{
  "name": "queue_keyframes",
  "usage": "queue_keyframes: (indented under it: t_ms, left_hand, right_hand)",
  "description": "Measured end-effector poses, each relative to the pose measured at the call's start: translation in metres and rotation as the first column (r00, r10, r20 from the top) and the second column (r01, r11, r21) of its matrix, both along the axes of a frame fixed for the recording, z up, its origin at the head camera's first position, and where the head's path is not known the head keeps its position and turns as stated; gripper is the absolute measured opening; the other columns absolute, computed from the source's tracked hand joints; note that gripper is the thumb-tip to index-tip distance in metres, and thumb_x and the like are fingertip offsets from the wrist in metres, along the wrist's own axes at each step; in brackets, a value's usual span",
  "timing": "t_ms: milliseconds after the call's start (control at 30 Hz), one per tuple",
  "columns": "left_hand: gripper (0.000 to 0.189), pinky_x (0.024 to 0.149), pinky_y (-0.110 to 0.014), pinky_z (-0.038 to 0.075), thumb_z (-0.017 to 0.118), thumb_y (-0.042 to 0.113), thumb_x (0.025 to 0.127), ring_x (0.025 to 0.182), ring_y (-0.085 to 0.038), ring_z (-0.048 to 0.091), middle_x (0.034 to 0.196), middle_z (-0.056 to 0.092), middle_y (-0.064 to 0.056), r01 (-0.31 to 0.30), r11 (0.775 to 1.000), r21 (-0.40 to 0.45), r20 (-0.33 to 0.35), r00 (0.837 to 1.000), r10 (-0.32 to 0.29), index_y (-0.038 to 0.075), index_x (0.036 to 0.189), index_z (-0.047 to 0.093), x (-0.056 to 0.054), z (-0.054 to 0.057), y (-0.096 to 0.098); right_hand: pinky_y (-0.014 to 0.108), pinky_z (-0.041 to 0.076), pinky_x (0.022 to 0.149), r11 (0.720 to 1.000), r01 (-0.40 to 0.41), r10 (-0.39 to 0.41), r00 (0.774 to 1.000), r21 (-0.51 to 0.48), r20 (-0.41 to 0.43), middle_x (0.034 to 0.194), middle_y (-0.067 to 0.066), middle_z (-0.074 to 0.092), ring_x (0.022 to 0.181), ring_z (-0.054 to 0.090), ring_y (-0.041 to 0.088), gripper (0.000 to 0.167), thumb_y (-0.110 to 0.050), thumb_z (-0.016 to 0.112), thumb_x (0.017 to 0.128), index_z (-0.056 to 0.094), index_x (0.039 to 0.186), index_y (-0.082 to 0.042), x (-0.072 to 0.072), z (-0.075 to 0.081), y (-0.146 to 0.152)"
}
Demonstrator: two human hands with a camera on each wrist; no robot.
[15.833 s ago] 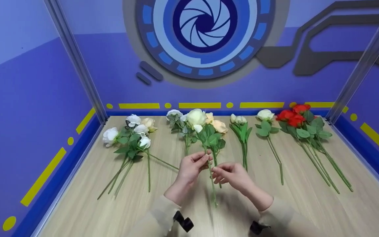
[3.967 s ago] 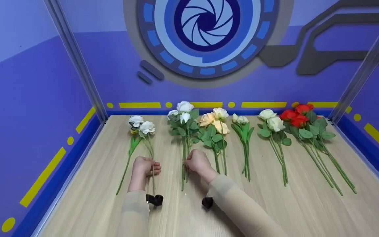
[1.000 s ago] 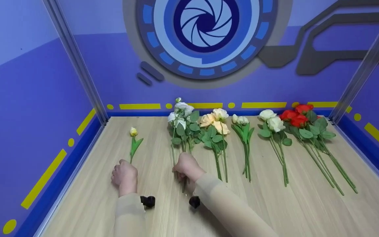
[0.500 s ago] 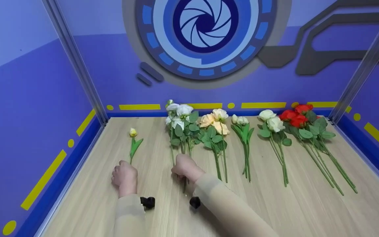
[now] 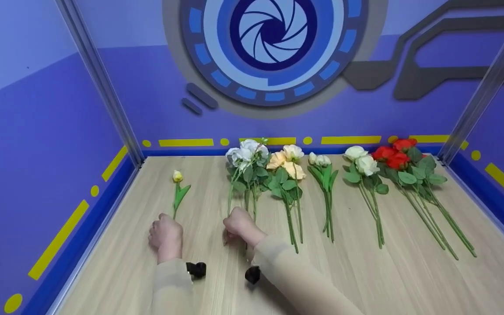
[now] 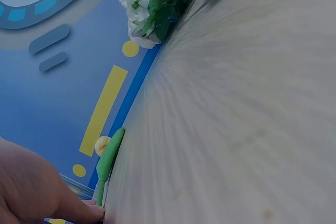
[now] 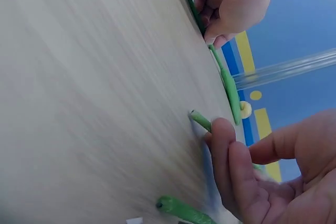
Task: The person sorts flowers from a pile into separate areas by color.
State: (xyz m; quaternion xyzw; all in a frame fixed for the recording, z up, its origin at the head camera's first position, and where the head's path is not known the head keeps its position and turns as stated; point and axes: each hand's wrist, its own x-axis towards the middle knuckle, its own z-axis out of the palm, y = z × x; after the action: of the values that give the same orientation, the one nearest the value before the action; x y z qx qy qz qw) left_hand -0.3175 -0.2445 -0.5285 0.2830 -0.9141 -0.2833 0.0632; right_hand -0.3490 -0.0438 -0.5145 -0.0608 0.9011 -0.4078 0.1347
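At the left of the table, my left hand grips the stem of a yellow tulip; its green leaf shows beyond the fingers. The left wrist view has the thumb on this tulip. My right hand pinches a thin flower stem, its cut end poking past the fingertips in the right wrist view. That stem runs up into a cluster of white flowers lying at the back, where the blooms overlap. Another thick stem lies beside it on the tabletop.
Right of the white cluster lie peach roses, white tulips, cream roses and red roses, stems toward the front. Blue and purple panels wall in the wooden table.
White flowers from the left have joined the white cluster. My left hand has gone from a white flower's stem to the tulip. Lately my right hand shifted slightly left and nearer, its bloom swinging right.
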Motion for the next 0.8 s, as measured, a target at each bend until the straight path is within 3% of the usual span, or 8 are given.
queue_keyframes:
  t_ms: [200,400,567,667,800]
  left_hand:
    - [0.032,0.095,-0.065,0.048,0.037,-0.001,0.100,0.117,-0.058,0.057,0.121,0.059,-0.040,0.020,1.000,0.007,0.009,1.000,-0.020,-0.017,0.118,0.057,0.000,0.002,0.000]
    - [0.031,0.081,-0.062,0.051,0.037,-0.003,0.096,0.102,-0.057,0.062,0.109,0.059,-0.040,0.076,0.997,0.028,-0.038,0.996,-0.075,-0.015,0.099,0.065,0.003,0.006,-0.001]
    - [0.025,0.073,-0.055,0.050,0.039,-0.003,0.095,0.082,-0.039,0.059,0.104,0.059,-0.034,0.085,0.991,0.107,-0.073,0.994,-0.078,-0.013,0.098,0.062,0.004,0.011,0.001]
    - [0.026,0.080,-0.053,0.050,0.040,-0.005,0.096,0.085,-0.035,0.054,0.108,0.058,-0.034,0.085,0.978,0.188,-0.094,0.993,-0.068,-0.013,0.109,0.061,0.002,0.017,0.002]
    - [0.035,0.101,-0.056,0.048,0.040,-0.004,0.099,0.112,-0.045,0.059,0.125,0.060,-0.037,0.104,0.954,0.282,-0.149,0.987,-0.063,-0.014,0.128,0.056,-0.004,0.028,0.006]
  right_hand:
    - [0.022,0.036,0.045,1.000,0.006,-0.006,1.000,-0.016,-0.002,0.042,-0.004,0.054,0.041,0.052,0.010,0.038,-0.005,0.053,0.093,0.071,0.060,-0.002,0.000,-0.003,0.003]
    - [0.022,0.038,0.047,0.999,-0.029,0.029,0.999,0.021,-0.037,0.043,-0.002,0.056,0.042,0.052,0.012,0.038,-0.007,0.056,0.093,0.073,0.059,-0.001,0.001,-0.003,0.005]
    - [0.023,0.039,0.049,0.998,-0.024,0.025,0.999,0.057,-0.023,0.053,0.008,0.068,0.044,0.055,0.014,0.039,-0.011,0.057,0.097,0.072,0.061,-0.001,0.001,-0.002,0.006]
    - [0.023,0.039,0.047,0.998,-0.022,0.023,1.000,0.059,-0.014,0.058,0.010,0.072,0.045,0.057,0.015,0.037,-0.011,0.056,0.098,0.071,0.065,-0.001,0.002,-0.001,0.006]
    - [0.025,0.040,0.046,0.998,-0.018,0.021,0.999,0.054,-0.039,0.052,0.007,0.066,0.045,0.057,0.015,0.041,-0.019,0.058,0.101,0.066,0.065,-0.005,0.002,0.001,0.009]
